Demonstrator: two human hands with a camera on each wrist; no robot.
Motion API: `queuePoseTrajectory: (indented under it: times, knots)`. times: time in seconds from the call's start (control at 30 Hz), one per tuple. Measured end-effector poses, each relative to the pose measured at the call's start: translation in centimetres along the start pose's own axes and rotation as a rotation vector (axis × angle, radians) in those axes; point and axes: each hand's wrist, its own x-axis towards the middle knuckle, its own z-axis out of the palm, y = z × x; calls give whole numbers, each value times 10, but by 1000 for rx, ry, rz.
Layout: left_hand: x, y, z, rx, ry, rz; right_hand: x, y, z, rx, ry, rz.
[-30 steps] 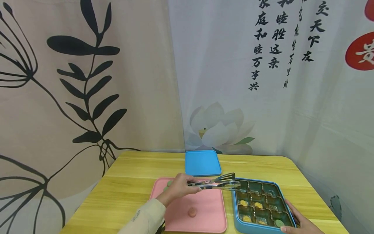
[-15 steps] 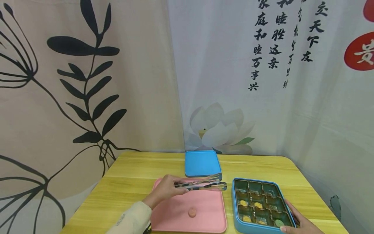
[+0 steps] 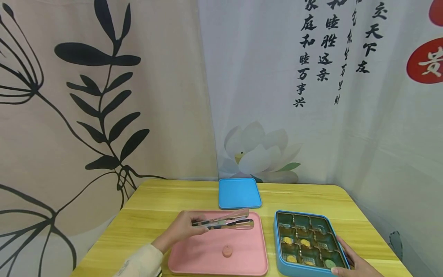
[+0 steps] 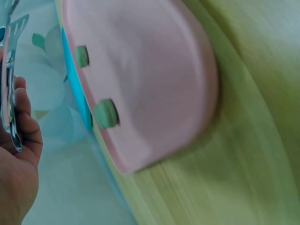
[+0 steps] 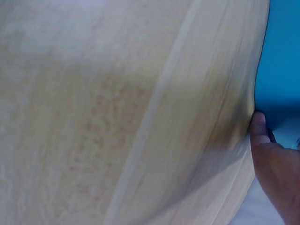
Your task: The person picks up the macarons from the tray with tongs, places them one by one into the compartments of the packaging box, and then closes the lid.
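Observation:
My left hand (image 3: 181, 230) holds metal tongs (image 3: 238, 222) above the pink tray (image 3: 207, 259); their tips point right and stand apart with nothing between them. One pinkish macaron (image 3: 227, 251) lies toward the tray's front. Two green macarons, a nearer one (image 4: 107, 113) and a farther one, show along the tray's edge in the left wrist view; hand and tongs hide them in the head view. My right hand (image 3: 358, 264) grips the near right corner of a blue box (image 3: 281, 258). Its brown divided insert holds several yellow pieces (image 3: 305, 242) and a green macaron (image 3: 329, 263).
A blue lid or flat tray (image 3: 240, 193) lies at the back of the yellow wood-grain table (image 3: 155, 196), behind the pink tray. A printed cloth (image 3: 173, 96) hangs behind the table. A strip of table separates the pink tray from the box.
My left hand has carried the tongs leftward, from the box's left edge to over the pink tray. The right hand has stayed on the box's corner.

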Motion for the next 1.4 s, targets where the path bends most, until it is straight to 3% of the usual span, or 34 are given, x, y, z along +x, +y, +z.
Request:
queuePoseTrajectory:
  times: [0.23, 0.6, 0.93, 1.4]
  knots:
    - [-12, -6, -9, -5, 4, -43, 1, 1, -1, -35, 1, -26]
    - [-33, -20, -18, 13, 6, -33, 0, -2, 3, -24, 17, -12]
    - [-52, -32, -24, -61, -11, -57, -1, -2, 3, -34, 18, -21]
    - [-78, -39, -21, -86, -50, -67, -1, -2, 3, -24, 30, -7]
